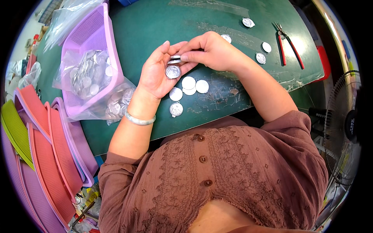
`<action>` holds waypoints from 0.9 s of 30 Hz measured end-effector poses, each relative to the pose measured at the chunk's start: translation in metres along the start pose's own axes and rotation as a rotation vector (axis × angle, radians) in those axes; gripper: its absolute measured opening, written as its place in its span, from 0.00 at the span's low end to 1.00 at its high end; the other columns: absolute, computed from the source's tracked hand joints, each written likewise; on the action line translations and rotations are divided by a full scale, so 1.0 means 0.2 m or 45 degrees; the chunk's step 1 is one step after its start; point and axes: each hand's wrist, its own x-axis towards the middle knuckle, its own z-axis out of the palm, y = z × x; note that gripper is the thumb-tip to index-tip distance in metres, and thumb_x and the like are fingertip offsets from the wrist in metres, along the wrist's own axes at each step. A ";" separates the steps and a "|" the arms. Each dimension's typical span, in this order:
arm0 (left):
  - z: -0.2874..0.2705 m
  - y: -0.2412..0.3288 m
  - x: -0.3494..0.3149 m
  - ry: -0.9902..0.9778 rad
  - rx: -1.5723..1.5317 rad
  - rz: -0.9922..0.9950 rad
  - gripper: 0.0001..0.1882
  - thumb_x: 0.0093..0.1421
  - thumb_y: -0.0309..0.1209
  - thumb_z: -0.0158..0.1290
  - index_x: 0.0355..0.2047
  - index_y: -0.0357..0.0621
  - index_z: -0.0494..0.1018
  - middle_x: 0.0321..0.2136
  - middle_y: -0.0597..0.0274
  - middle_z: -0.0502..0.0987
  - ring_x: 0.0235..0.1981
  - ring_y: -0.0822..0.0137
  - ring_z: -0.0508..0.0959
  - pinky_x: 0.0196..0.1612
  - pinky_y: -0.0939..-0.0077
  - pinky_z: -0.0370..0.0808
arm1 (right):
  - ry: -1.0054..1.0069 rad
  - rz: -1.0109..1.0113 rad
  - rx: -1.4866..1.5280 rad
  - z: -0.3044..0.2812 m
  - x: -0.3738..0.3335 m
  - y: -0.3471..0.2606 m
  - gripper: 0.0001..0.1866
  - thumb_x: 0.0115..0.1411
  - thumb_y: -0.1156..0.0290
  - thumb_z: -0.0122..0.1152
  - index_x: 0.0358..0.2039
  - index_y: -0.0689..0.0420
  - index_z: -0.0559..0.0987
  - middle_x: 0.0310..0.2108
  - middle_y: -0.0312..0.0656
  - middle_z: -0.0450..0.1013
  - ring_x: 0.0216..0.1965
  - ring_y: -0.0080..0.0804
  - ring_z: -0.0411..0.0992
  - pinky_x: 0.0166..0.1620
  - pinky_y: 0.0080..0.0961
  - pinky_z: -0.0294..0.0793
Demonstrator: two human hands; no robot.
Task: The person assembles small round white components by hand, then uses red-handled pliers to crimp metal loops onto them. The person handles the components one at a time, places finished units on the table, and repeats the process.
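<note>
While the clear bag (90,73) heaped in the lilac basket (115,58) at far left probably weighs a fair amount, each silver disc in it should be light, stiff and rather slick, more likely to scuff or slide than to break. The left hand (152,75) is turned palm up and cupped, with one medallion (173,71) lying in it, face showing; its fingers are partly covered, so I cannot tell whether they grip. Beside that piece, the right hand (211,50) pinches an edge-on disc (175,58) between thumb and forefinger; the rim looks the surest hold, sparing the faces. The medallion in the palm is round and bright, with a raised pattern inside a border. Below the hands, on the green table (221,106), loose discs (189,82) lie close together, some plain and pale, one patterned with small loops at its edge. Farther right rest more scattered pieces (260,58), then red-handled pliers (284,35).
</note>
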 end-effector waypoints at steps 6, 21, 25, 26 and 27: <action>0.00 0.00 -0.01 0.045 0.061 0.014 0.21 0.63 0.36 0.35 0.43 0.25 0.62 0.41 0.44 0.70 0.43 0.55 0.73 0.51 0.61 0.69 | 0.183 0.321 0.228 -0.01 0.01 -0.04 0.10 0.54 0.69 0.57 0.30 0.63 0.77 0.18 0.35 0.70 0.14 0.16 0.63 0.17 0.13 0.60; 0.02 -0.03 -0.02 0.457 0.792 0.304 0.05 0.55 0.27 0.51 0.30 0.39 0.70 0.20 0.65 0.72 0.18 0.76 0.69 0.20 0.85 0.63 | 0.199 0.407 0.420 -0.02 0.02 -0.04 0.07 0.54 0.69 0.56 0.28 0.61 0.75 0.14 0.30 0.65 0.13 0.14 0.61 0.14 0.12 0.55; 0.03 -0.02 -0.03 0.461 0.792 0.318 0.05 0.54 0.28 0.51 0.27 0.39 0.70 0.19 0.66 0.72 0.17 0.77 0.69 0.20 0.87 0.64 | 0.176 0.368 0.465 -0.02 0.01 -0.02 0.08 0.53 0.70 0.56 0.30 0.61 0.75 0.14 0.31 0.66 0.13 0.14 0.62 0.14 0.11 0.55; 0.03 -0.02 -0.03 0.466 0.797 0.314 0.05 0.55 0.28 0.51 0.27 0.39 0.70 0.19 0.65 0.71 0.17 0.77 0.69 0.20 0.86 0.63 | 0.170 0.358 0.483 -0.02 0.01 -0.01 0.08 0.53 0.70 0.56 0.30 0.62 0.75 0.14 0.31 0.66 0.13 0.14 0.62 0.14 0.11 0.55; 0.02 -0.02 -0.03 0.470 0.803 0.311 0.05 0.55 0.28 0.50 0.28 0.40 0.70 0.19 0.65 0.71 0.17 0.76 0.68 0.20 0.85 0.63 | 0.159 0.364 0.478 -0.02 0.01 -0.02 0.08 0.53 0.70 0.56 0.30 0.62 0.75 0.14 0.31 0.66 0.14 0.14 0.62 0.14 0.11 0.55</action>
